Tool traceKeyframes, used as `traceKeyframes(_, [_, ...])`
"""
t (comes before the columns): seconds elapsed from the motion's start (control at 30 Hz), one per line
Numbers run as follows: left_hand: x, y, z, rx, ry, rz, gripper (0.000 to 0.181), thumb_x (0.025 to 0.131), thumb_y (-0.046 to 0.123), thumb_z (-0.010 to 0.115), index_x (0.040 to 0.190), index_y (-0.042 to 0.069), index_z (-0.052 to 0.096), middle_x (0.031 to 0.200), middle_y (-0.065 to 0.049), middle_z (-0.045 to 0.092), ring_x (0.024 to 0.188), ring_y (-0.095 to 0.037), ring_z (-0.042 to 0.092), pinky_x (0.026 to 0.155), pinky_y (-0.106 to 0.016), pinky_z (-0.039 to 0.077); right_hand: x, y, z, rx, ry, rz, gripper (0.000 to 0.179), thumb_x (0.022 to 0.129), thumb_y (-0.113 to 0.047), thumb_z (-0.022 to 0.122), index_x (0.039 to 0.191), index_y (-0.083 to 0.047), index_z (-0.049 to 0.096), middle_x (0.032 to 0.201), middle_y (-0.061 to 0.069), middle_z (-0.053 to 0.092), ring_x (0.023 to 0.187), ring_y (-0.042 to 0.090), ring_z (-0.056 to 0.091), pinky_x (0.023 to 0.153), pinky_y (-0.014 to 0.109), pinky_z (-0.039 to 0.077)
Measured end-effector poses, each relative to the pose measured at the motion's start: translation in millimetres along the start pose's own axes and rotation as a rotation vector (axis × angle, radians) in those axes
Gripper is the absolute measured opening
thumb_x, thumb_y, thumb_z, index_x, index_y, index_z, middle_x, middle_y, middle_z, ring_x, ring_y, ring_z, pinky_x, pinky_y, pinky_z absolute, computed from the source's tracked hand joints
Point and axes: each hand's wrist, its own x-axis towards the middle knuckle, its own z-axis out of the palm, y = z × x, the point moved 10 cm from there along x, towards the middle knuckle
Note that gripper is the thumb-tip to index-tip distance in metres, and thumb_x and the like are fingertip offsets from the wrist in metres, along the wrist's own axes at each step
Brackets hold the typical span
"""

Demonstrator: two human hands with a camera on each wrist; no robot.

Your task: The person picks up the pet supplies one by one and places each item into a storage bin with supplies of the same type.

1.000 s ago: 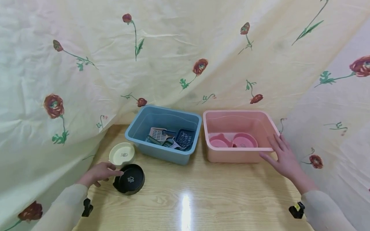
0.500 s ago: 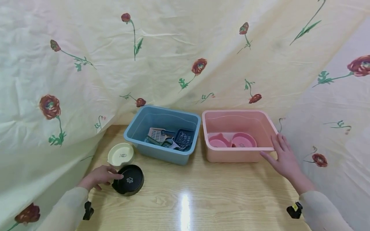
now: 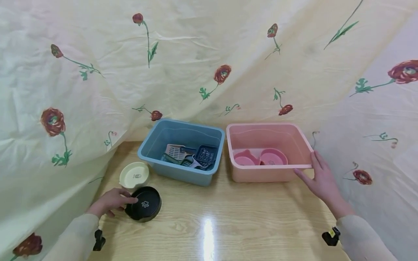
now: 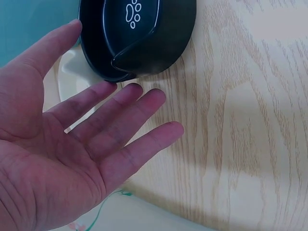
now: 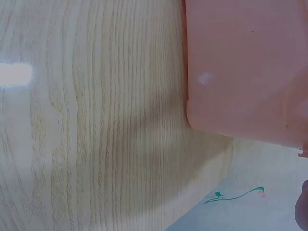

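In the head view my left hand is at the left side of a black pet bowl with a white paw print. The left wrist view shows its thumb at the bowl's rim and the index fingertip right by the outer wall, the other fingers stretched out. Behind the black bowl sits a cream bowl with a fish-bone print. My right hand touches the front right corner of a pink bin, thumb near the front rim and fingers along the right side. Two pink bowls lie inside this bin.
A blue bin stands left of the pink one, holding several litter scoops. Floral cloth hangs behind and at both sides of the wooden table.
The head view has shifted slightly, so everything sits a little further left. My right fingers have drawn closer together and now lie along the pink bin's right rim. The left hand stays by the black bowl.
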Motion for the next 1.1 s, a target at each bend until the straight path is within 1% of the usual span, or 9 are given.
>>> traceKeyframes(0.1, [0.0,-0.4,0.0,-0.001,-0.003,0.005,0.076,0.095,0.048,0.080,0.138,-0.010,0.056,0.124,-0.033,0.067,0.102,-0.042,0.073,0.073,-0.056,0.063,1.1,-3,-4,0.000,0.021,-0.001,0.100,0.100,-0.044,0.076,0.168,0.002,0.019,0.173,0.031,0.017,0.152,0.061,0.022,0.116,0.082,0.022])
traceKeyframes(0.2, [0.9,-0.7,0.5,-0.004,-0.001,0.009,0.075,0.095,0.048,0.080,0.138,-0.009,0.057,0.124,-0.033,0.067,0.102,-0.041,0.073,0.072,-0.055,0.062,-0.9,-11,-11,0.000,0.085,-0.055,0.088,0.096,-0.036,0.082,0.161,0.005,0.039,0.166,0.033,0.035,0.149,0.059,0.031,0.117,0.079,0.027])
traceKeyframes(0.33, [1.7,-0.1,0.9,-0.008,0.005,0.012,0.075,0.094,0.049,0.080,0.136,-0.009,0.057,0.124,-0.034,0.067,0.100,-0.040,0.074,0.071,-0.056,0.062,-7.1,-24,-21,-0.018,0.206,-0.153,0.071,0.092,-0.038,0.086,0.142,0.007,0.063,0.148,0.031,0.058,0.144,0.052,0.046,0.123,0.065,0.033])
traceKeyframes(0.5, [2.0,0.2,0.9,-0.008,0.010,0.011,0.073,0.094,0.049,0.080,0.134,-0.008,0.058,0.123,-0.034,0.067,0.100,-0.040,0.074,0.070,-0.056,0.063,-15.6,-36,-34,-0.048,0.358,-0.259,0.085,0.095,-0.073,0.061,0.126,0.005,0.075,0.131,0.025,0.071,0.129,0.049,0.063,0.125,0.027,0.033])
traceKeyframes(0.63, [2.5,0.6,1.3,-0.009,0.008,0.009,0.072,0.094,0.049,0.079,0.133,-0.008,0.057,0.123,-0.034,0.066,0.101,-0.041,0.074,0.071,-0.057,0.063,-19.4,-43,-38,-0.064,0.402,-0.298,0.090,0.096,-0.079,0.046,0.119,0.002,0.079,0.124,0.023,0.075,0.116,0.049,0.069,0.120,0.009,0.026])
traceKeyframes(0.83, [4.7,-0.4,1.7,-0.006,0.012,0.006,0.072,0.094,0.050,0.080,0.132,-0.007,0.058,0.122,-0.033,0.067,0.099,-0.039,0.074,0.070,-0.055,0.063,-22.2,-45,-39,-0.087,0.416,-0.300,0.083,0.099,-0.074,0.049,0.117,0.001,0.080,0.118,0.022,0.077,0.108,0.046,0.072,0.118,0.007,0.026])
traceKeyframes(1.0, [7.0,-5.7,3.6,-0.016,0.015,-0.006,0.072,0.093,0.051,0.080,0.131,-0.007,0.059,0.114,-0.027,0.069,0.094,-0.035,0.074,0.069,-0.054,0.063,-24.5,-43,-36,-0.097,0.438,-0.253,0.080,0.097,-0.072,0.052,0.120,0.001,0.079,0.120,0.022,0.077,0.110,0.046,0.071,0.120,0.024,0.040])
traceKeyframes(1.07, [6.9,-6.9,4.4,-0.015,0.015,-0.005,0.072,0.093,0.051,0.080,0.129,-0.007,0.058,0.112,-0.026,0.069,0.093,-0.034,0.074,0.069,-0.054,0.062,-25.6,-42,-34,-0.093,0.458,-0.227,0.063,0.096,-0.056,0.071,0.120,0.001,0.079,0.121,0.023,0.076,0.111,0.047,0.071,0.119,0.033,0.044])
traceKeyframes(1.1, [6.6,-7.0,4.7,-0.012,0.015,-0.002,0.071,0.093,0.051,0.080,0.129,-0.007,0.058,0.111,-0.026,0.069,0.092,-0.033,0.074,0.069,-0.054,0.062,-25.8,-42,-33,-0.083,0.477,-0.222,0.054,0.094,-0.046,0.080,0.119,0.002,0.079,0.121,0.023,0.076,0.111,0.047,0.071,0.119,0.030,0.043])
